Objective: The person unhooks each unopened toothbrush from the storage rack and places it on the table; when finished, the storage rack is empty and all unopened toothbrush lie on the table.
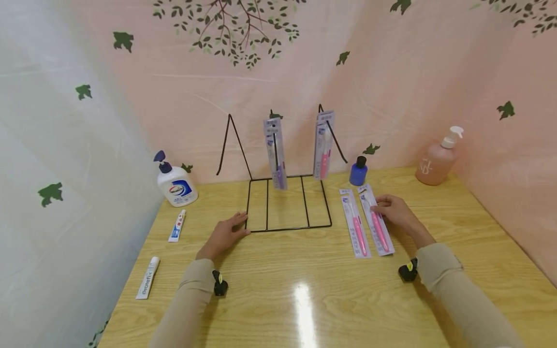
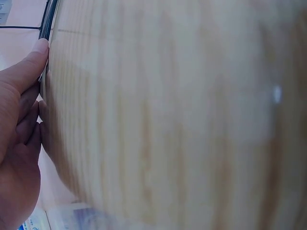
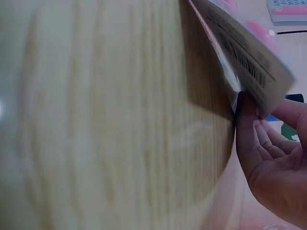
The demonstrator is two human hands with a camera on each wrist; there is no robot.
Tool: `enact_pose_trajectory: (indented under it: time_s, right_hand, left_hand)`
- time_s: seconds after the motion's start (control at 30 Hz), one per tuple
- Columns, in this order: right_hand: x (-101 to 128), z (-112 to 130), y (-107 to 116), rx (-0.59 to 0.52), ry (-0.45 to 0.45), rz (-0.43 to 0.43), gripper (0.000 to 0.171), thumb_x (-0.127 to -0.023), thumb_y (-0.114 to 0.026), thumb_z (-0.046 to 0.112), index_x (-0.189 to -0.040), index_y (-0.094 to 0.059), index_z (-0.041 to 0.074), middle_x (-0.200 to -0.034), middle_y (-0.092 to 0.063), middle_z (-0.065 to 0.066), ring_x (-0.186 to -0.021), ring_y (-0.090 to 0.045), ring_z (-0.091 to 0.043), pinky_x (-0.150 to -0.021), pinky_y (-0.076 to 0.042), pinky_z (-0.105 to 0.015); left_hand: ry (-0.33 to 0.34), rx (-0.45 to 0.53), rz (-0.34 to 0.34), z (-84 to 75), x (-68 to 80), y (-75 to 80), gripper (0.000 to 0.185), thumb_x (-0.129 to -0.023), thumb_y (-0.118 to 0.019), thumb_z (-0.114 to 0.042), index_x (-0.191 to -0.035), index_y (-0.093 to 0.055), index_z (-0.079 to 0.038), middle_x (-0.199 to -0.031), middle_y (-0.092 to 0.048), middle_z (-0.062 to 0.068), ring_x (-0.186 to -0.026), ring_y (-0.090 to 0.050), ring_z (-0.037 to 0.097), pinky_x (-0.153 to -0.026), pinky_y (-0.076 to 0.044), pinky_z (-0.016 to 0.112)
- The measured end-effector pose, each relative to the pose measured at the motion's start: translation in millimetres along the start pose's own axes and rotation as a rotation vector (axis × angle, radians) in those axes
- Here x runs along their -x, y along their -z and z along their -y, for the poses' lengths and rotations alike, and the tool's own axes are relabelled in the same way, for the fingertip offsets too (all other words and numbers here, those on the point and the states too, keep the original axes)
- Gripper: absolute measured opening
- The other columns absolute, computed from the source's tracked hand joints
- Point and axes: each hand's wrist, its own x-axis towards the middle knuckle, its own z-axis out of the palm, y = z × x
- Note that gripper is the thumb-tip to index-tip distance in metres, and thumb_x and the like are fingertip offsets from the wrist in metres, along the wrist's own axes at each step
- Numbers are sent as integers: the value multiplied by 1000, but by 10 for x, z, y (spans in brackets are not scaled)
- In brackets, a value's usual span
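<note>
My right hand fingers pinch the far edge of the right toothbrush pack, lifting it; my left hand, fingers relaxed, touches the wire rack on the tabletop.

Light wooden table, glossy, with a glare spot near the front edge. Resting on it: a black wire rack at centre back; a white pump bottle at back left, with a small toothpaste tube just in front and a white tube nearer the left edge; a blue bottle right of the rack; two pink toothbrush packs lying side by side; a pink pump bottle at back right.
</note>
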Motion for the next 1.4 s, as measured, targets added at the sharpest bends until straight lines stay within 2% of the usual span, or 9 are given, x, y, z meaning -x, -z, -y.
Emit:
enact_pose_trajectory:
  time_s: [0.13,0.4,0.7,0.93,1.07,1.2,1.27,1.4]
  right_hand:
    - [19,6,3,92,19,-24,55,-95,-59,30,-132,-45,-8,-123,-57,-28,-96,-61,-25,-74,-52,-24]
    - [68,44,19,212,29,-18,53,-93,-62,30,-126,-50,-11,-105,-62,-22,-80,-59,-20,-66,-49,-24]
    - [85,43,27,208,20,-23,49,-93,-64,27,-121,-52,-11,-103,-62,-23,-76,-62,-18,-65,-54,-26]
    - [177,100,41,231,29,-55,48,-95,-60,32,-122,-52,-7,-108,-60,-24,-82,-60,-22,-67,-52,-26]
    - [210,225,35,254,100,-131,48,-96,-57,38,-122,-54,-2,-112,-57,-22,-94,-56,-30,-74,-50,-33]
    - [209,426,-41,205,225,-211,43,-96,-57,34,-122,-56,0,-112,-59,-19,-103,-57,-35,-85,-51,-44]
    - [203,541,-111,167,301,-244,40,-96,-59,32,-121,-57,1,-110,-61,-17,-101,-60,-34,-86,-52,-42]
    - [214,781,-277,93,437,-268,36,-94,-61,31,-119,-60,4,-106,-65,-13,-96,-64,-29,-79,-51,-22]
  left_hand:
    - [-15,-5,-20,9,-1,-14,59,-92,-64,-30,-143,-45,-8,-150,-39,12,-141,-31,34,-112,-28,55]
    - [20,15,7,28,-26,-13,58,-93,-63,-29,-143,-45,-10,-152,-38,6,-144,-27,28,-116,-24,51]
    - [21,30,8,20,-19,-21,58,-93,-63,-29,-144,-44,-10,-152,-37,5,-144,-26,28,-116,-24,50]
    - [14,25,6,39,-26,-17,58,-92,-63,-31,-144,-44,-11,-153,-36,6,-144,-27,29,-116,-24,50]
    - [12,27,3,55,-31,-23,58,-92,-63,-31,-144,-44,-12,-153,-36,6,-144,-27,28,-116,-24,49]
    - [12,31,4,62,-31,-30,59,-92,-63,-32,-144,-44,-12,-153,-35,7,-144,-28,29,-116,-25,50]
    - [14,34,4,60,-30,-31,59,-92,-63,-33,-144,-44,-13,-153,-35,8,-144,-28,29,-116,-25,50]
    - [16,32,4,51,-25,-30,59,-92,-63,-32,-144,-44,-13,-153,-35,7,-143,-28,29,-116,-25,50]
